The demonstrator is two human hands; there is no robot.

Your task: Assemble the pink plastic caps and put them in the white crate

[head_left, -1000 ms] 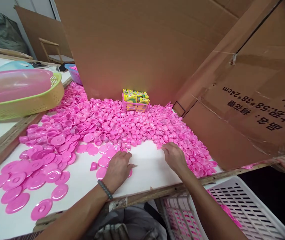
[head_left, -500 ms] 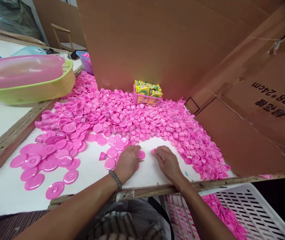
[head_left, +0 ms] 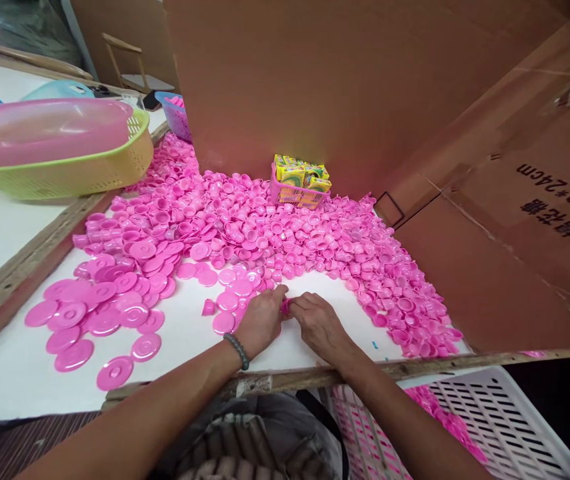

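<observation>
My left hand (head_left: 261,321) and my right hand (head_left: 317,324) meet at the near middle of the white table (head_left: 185,347), fingers pinched together on a small pink plastic piece (head_left: 285,306) between them. A bead bracelet sits on my left wrist. Flat pink discs (head_left: 115,300) lie spread to the left of my hands. A broad heap of small pink cups (head_left: 265,233) curves behind and to the right of them. One loose pink cup (head_left: 208,307) stands just left of my left hand.
Cardboard sheets (head_left: 365,87) wall the table at the back and right. A small pink basket of yellow packets (head_left: 299,183) sits at the back. A green basket with a pink basin (head_left: 65,143) stands far left. A white slotted crate (head_left: 465,427) holding pink parts is below right.
My right hand came left from the heap of cups with a small pink piece. Both hands closed in until their fingers met on it. The view shifted slightly.
</observation>
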